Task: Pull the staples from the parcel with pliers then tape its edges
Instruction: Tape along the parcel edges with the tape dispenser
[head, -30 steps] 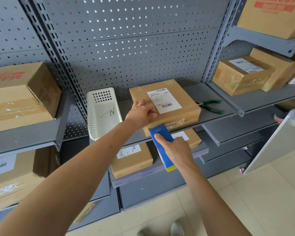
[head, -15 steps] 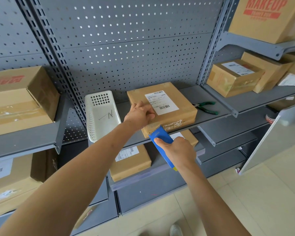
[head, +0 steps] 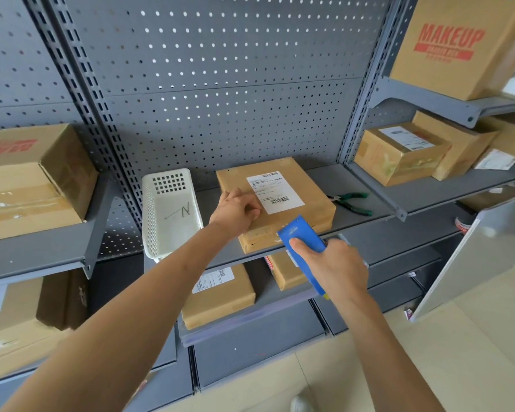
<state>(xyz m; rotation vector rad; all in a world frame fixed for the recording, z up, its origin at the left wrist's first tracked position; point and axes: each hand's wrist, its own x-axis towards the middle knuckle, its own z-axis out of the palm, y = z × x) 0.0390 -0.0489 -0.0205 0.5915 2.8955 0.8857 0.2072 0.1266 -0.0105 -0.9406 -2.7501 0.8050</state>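
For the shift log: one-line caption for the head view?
Left hand steadies the parcel while right hand runs a blue tape dispenser along its front edge.

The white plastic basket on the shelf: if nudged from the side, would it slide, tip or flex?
The white basket would probably slide easily: it looks light, holding only a few small metal bits, likely staples. Its perforated walls look thin, so they may flex when squeezed. Its front end seems to overhang the shelf edge, so a forward push might tip it off.

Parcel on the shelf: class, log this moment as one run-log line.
stage: taping | left hand: steadies parcel | right hand: grips blue tape dispenser at front edge | pliers: idle on shelf
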